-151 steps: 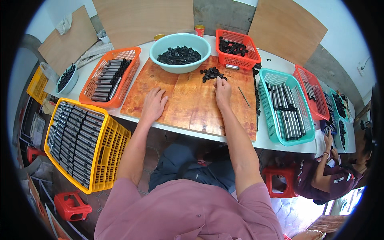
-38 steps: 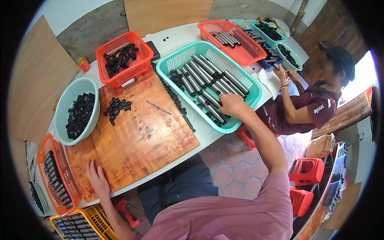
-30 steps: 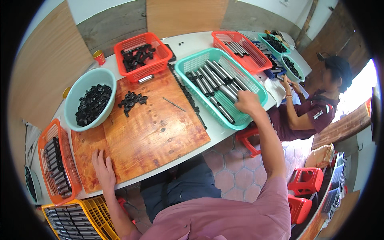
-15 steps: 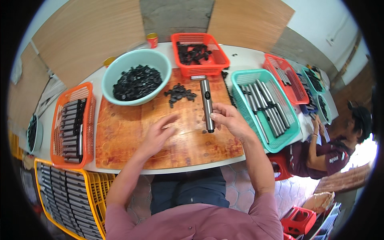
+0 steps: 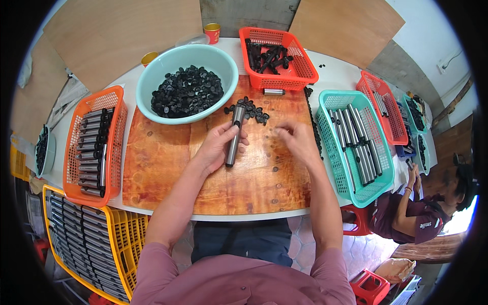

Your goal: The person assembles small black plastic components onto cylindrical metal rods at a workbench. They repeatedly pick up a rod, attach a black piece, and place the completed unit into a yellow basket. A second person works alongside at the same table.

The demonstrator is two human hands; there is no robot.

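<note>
My left hand (image 5: 219, 145) is closed around a silver metal tube (image 5: 235, 145) with a black lower end, held at a tilt above the wooden board (image 5: 168, 173). To its right, my right hand (image 5: 297, 142) is apart from the tube, with thumb and fingers curled together; whether a small part is between them cannot be made out. Small black oval pieces (image 5: 258, 114) lie loose on the board beyond both hands. A short metal tube (image 5: 274, 92) lies by the far red basket (image 5: 284, 81).
A pale green bowl (image 5: 145, 94) holds many black pieces. An orange basket (image 5: 114, 173) at left and a green basket (image 5: 373, 195) at right hold metal tubes. Stacked tubes fill a yellow crate (image 5: 114, 239) at lower left. Another person (image 5: 419, 213) sits at the right.
The tube has passed from my right hand to my left. My right hand has let go and curled its fingers. The view has shifted, moving the table's contents in the picture.
</note>
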